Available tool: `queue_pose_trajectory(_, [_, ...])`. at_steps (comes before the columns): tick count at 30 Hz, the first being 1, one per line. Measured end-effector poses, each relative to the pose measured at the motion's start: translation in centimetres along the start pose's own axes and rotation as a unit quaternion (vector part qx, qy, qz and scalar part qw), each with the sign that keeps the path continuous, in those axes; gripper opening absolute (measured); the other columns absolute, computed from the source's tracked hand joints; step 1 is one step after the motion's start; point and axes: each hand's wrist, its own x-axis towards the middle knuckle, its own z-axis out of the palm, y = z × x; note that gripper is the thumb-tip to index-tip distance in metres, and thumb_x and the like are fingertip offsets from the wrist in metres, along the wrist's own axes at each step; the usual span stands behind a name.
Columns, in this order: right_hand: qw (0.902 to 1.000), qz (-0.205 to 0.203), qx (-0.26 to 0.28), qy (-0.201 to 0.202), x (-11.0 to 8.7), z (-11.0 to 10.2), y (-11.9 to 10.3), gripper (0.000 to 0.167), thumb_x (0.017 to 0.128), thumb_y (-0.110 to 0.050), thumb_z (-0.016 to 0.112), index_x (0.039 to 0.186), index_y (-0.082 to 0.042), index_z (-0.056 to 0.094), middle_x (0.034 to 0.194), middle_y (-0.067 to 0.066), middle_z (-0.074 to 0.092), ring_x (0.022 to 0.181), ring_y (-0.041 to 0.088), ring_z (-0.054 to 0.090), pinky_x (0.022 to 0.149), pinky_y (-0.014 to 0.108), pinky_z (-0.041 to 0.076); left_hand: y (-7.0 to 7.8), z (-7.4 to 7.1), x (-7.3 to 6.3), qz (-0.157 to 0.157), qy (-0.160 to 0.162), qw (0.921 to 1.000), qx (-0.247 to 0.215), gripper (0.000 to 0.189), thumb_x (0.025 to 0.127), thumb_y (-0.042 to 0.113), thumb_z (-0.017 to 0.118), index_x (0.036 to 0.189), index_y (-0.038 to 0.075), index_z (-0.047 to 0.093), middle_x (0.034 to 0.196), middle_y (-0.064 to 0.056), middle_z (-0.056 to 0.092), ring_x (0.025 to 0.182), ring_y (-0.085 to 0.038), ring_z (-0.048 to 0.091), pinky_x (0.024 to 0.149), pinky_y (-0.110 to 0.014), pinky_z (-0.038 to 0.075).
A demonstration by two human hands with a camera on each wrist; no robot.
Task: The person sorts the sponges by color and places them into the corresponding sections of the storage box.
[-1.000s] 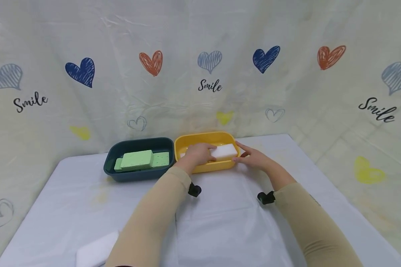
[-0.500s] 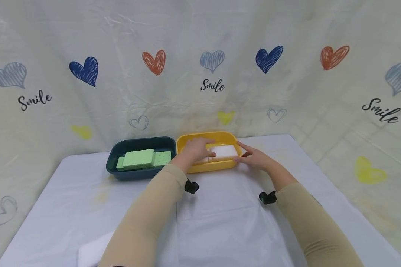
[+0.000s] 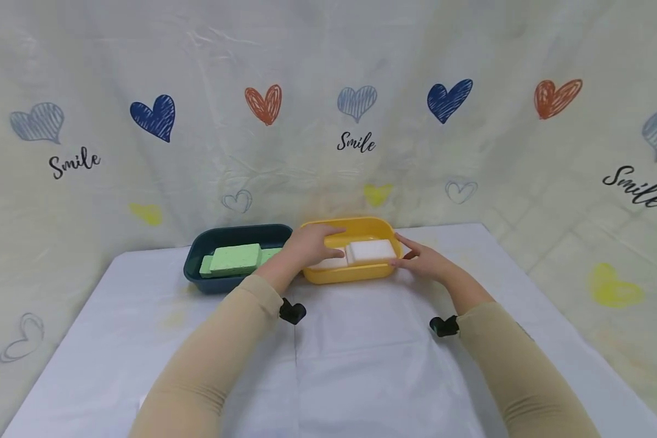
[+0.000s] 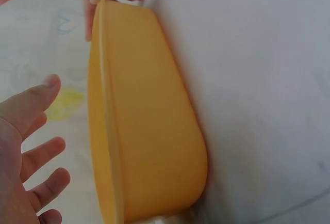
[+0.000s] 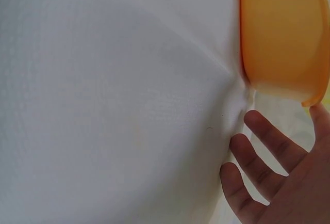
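A yellow bin holds white sponge blocks lying along its front side. Over the bin's left end is my left hand, thumb and fingers spread with nothing between them; the left wrist view shows them apart from the yellow wall. My right hand is at the right end, fingertips on the rim and the other fingers extended beside the end wall, as the right wrist view shows. My left hand and wrist hide part of the bin's left end.
Left of the yellow bin stands a dark teal bin with green sponge blocks, one on top of others. A hanging sheet with hearts rises behind the table. My left sleeve mostly covers a white object at the front left.
My left hand has let go of the white sponge and moved left and up over the bin's left end, uncovering the sponges. The right hand stays at the rim. The head view has shifted slightly.
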Motion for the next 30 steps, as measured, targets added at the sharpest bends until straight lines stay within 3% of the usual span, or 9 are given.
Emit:
queue_pose_trajectory(7, [0.9999, 0.01, 0.002, -0.008, 0.1, -0.1, -0.1, 0.104, 0.079, -0.075, 0.063, 0.16, -0.033, 0.011, 0.131, 0.022, 0.053, 0.107, 0.034, 0.053, 0.092, 0.048, 0.046, -1.0, -1.2, -3.0, -0.011, -0.016, 0.9998, -0.004, 0.065, 0.088, 0.051, 0.072, 0.147, 0.036, 0.049, 0.145, 0.01, 0.053, 0.133, -0.022, 0.044, 0.111, -0.051, 0.03])
queue_pose_trajectory(14, [0.9999, 0.004, 0.0, -0.013, 0.1, -0.1, -0.2, 0.104, 0.08, -0.073, 0.063, 0.16, -0.032, 0.011, 0.131, 0.023, 0.053, 0.102, 0.033, 0.054, 0.089, 0.044, 0.048, -2.8, -2.1, -6.6, -0.022, -0.014, 0.9997, 0.002, 0.065, 0.086, 0.052, 0.073, 0.145, 0.039, 0.051, 0.142, 0.009, 0.054, 0.118, -0.023, 0.047, 0.103, -0.046, 0.038])
queue_pose_trajectory(17, [0.9999, 0.002, -0.004, -0.015, 0.1, 0.0, -0.1, 0.102, 0.082, -0.071, 0.063, 0.161, -0.032, 0.011, 0.131, 0.023, 0.053, 0.102, 0.032, 0.054, 0.088, 0.043, 0.048, -3.7, -2.4, -8.3, -0.024, -0.016, 0.9996, -0.001, 0.065, 0.085, 0.052, 0.074, 0.144, 0.039, 0.052, 0.142, 0.008, 0.054, 0.123, -0.024, 0.047, 0.106, -0.049, 0.037])
queue_pose_trajectory(23, [1.0, 0.003, -0.004, -0.009, 0.1, 0.0, -0.1, 0.1, 0.084, -0.07, 0.063, 0.161, -0.031, 0.01, 0.132, 0.024, 0.052, 0.102, 0.033, 0.054, 0.087, 0.044, 0.048, -5.9, -2.5, -12.2, -0.018, -0.036, 0.9992, 0.0, 0.061, 0.085, 0.048, 0.076, 0.141, 0.036, 0.056, 0.143, 0.006, 0.055, 0.136, -0.024, 0.045, 0.113, -0.054, 0.032])
queue_pose_trajectory(30, [0.9999, 0.013, 0.005, -0.01, 0.1, 0.1, -0.2, 0.101, 0.084, -0.07, 0.063, 0.16, -0.033, 0.009, 0.131, 0.024, 0.051, 0.104, 0.034, 0.053, 0.087, 0.044, 0.048, -8.3, -2.5, -17.5, -0.012, -0.057, 0.9981, 0.017, 0.057, 0.082, 0.047, 0.079, 0.135, 0.034, 0.063, 0.133, 0.008, 0.062, 0.126, -0.024, 0.053, 0.106, -0.054, 0.037])
